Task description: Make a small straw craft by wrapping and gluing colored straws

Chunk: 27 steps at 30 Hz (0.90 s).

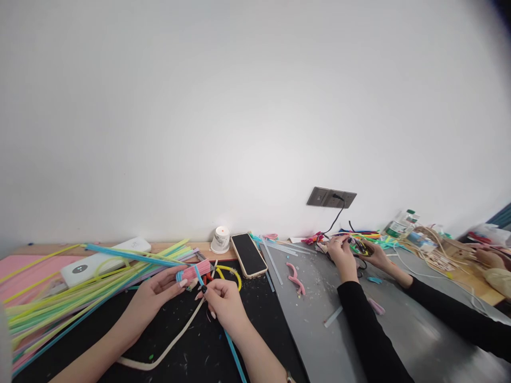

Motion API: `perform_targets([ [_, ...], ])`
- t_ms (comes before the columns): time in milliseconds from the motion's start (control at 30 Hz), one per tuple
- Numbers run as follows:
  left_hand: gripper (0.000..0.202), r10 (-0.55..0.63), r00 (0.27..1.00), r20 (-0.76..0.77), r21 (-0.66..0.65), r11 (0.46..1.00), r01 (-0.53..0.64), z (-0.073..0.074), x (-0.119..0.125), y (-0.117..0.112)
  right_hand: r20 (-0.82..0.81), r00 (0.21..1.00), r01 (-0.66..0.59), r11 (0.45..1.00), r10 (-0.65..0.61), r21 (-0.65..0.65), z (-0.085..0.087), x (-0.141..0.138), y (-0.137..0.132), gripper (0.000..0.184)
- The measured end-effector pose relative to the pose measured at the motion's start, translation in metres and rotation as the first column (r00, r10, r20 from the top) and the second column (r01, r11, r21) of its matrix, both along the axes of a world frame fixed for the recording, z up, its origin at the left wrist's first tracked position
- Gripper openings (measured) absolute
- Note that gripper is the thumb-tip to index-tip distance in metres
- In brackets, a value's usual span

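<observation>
A short pink bundle of pipe cleaners (pixel 199 269), wrapped with blue at its left end, lies in the closed fingers of my left hand (pixel 157 290). My right hand (pixel 227 304) is closed in a pinch just below and to the right of it. A blue pipe cleaner (pixel 235 355) loops over the bundle and runs through the right fingers, its tail hanging below that hand. Behind the hands lie yellow-handled scissors (pixel 235 274), partly covered. A cream cord (pixel 170 348) curves across the black mat (pixel 263 330) beneath.
Many pastel pipe cleaners (pixel 51 314) spread at left, beside a white power bank (pixel 104 260). A paper cup (pixel 220 239) and a phone (pixel 249 255) stand and lie near the wall. At right, a co-worker's hands (pixel 343 258) work over a grey mat (pixel 319 340); a bottle (pixel 401 224) is farther off.
</observation>
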<state>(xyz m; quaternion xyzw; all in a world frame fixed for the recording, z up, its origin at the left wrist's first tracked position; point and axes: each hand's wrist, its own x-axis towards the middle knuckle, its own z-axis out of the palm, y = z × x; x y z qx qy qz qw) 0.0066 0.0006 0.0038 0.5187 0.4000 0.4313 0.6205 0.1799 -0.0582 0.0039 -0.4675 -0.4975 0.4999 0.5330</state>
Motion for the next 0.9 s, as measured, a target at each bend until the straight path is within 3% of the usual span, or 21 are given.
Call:
perform_targets([
  [400,0.036,0.025,1.0,-0.013,-0.005,1.0,-0.025,0.013,0.004,-0.008,0.066,0.998,-0.006,1.0,0.007,-0.013,0.001,0.0,-0.001,0.028],
  [900,0.036,-0.003,1.0,-0.012,0.007,1.0,0.003,0.004,0.002,-0.006,0.044,0.999,0.006,1.0,-0.006,-0.002,0.001,0.0,0.0,0.026],
])
